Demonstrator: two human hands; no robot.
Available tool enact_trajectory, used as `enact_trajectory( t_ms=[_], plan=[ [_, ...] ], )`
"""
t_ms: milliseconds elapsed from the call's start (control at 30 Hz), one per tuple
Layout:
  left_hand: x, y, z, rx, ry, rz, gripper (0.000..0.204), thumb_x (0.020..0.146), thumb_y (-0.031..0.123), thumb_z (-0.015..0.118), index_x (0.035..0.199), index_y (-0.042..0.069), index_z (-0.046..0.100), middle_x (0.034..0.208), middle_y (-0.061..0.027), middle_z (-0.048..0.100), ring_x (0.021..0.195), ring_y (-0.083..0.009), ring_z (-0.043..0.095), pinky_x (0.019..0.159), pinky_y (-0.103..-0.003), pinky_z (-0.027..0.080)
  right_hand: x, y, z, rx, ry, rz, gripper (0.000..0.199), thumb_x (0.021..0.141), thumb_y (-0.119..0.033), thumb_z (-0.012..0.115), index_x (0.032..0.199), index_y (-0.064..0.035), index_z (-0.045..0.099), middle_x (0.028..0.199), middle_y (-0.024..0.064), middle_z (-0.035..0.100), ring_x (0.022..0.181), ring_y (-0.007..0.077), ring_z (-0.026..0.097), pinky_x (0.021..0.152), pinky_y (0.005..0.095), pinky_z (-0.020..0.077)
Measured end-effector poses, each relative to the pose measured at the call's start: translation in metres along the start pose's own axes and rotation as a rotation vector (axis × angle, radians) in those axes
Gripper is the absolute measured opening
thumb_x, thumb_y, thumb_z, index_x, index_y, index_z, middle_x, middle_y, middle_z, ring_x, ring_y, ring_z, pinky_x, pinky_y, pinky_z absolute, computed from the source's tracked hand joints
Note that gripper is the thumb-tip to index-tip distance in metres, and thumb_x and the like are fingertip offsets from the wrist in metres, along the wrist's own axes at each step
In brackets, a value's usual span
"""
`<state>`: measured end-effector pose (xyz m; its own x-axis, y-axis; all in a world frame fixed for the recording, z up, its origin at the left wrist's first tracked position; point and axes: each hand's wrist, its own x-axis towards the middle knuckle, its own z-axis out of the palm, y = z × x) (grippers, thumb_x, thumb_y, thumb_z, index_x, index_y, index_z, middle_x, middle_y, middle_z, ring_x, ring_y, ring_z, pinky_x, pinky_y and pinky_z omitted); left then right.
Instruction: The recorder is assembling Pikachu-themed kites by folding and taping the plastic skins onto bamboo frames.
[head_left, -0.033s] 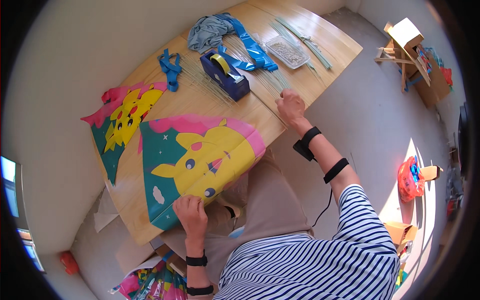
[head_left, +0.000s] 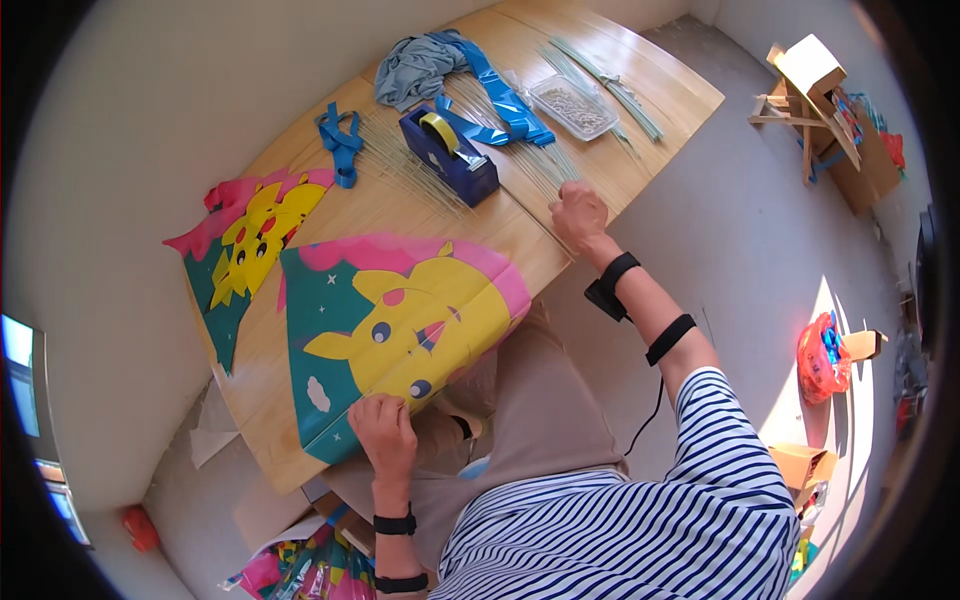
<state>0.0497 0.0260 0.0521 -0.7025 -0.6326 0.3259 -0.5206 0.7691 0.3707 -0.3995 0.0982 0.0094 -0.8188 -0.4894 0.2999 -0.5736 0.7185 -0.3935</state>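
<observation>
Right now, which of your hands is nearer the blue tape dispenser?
Right. The right hand rests fisted at the table edge, just right of the tape dispenser; the left hand presses the kite sheet at the near edge.

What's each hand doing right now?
Left hand: pressed on the kite sheet, fingers curled.
Right hand: closed around thin sticks at the table edge.

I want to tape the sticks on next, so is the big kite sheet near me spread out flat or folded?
Spread flat: the kite sheet lies open on the table, whole yellow figure showing, left hand pressing its near edge.
</observation>
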Motion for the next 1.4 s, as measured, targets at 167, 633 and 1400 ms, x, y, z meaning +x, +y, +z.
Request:
enact_trajectory(
  t_ms=[167, 633, 1400],
  plan=[
    [0.001, 0.006, -0.002, -0.005, -0.019, 0.017, 0.012, 0.081, 0.004, 0.072, 0.091, 0.004, 0.067, 0.095, -0.0106, 0.062, 0.098, -0.0318, 0.058, 0.097, -0.047, 0.041, 0.013, 0.013, 0.024, -0.184, -0.133, -0.067, 0.014, 0.081, -0.013, 0.065, 0.092, -0.0062, 0.070, 0.098, 0.0160, 0.072, 0.091, 0.0336, 0.073, 0.071, 0.0423, 0.0580],
    [-0.002, 0.012, -0.005, 0.008, -0.035, 0.034, 0.012, 0.080, 0.004, 0.073, 0.090, 0.004, 0.066, 0.095, -0.0111, 0.062, 0.098, -0.0319, 0.057, 0.096, -0.046, 0.041, 0.040, 0.023, 0.013, -0.065, 0.008, 0.041, 0.012, 0.082, -0.012, 0.063, 0.086, -0.0078, 0.073, 0.092, 0.0175, 0.074, 0.088, 0.0368, 0.074, 0.075, 0.0457, 0.0583],
    [-0.003, 0.029, 0.000, -0.241, -0.038, -0.034, 0.013, 0.080, 0.000, 0.073, 0.089, 0.003, 0.065, 0.092, -0.0123, 0.063, 0.093, -0.0341, 0.059, 0.084, -0.043, 0.046, -0.117, 0.129, -0.137, 0.502, -0.312, 0.365, 0.009, 0.083, -0.008, 0.069, 0.079, -0.0015, 0.065, 0.070, -0.0005, 0.061, 0.070, 0.0106, 0.055, 0.064, 0.0299, 0.0469]
  ],
)
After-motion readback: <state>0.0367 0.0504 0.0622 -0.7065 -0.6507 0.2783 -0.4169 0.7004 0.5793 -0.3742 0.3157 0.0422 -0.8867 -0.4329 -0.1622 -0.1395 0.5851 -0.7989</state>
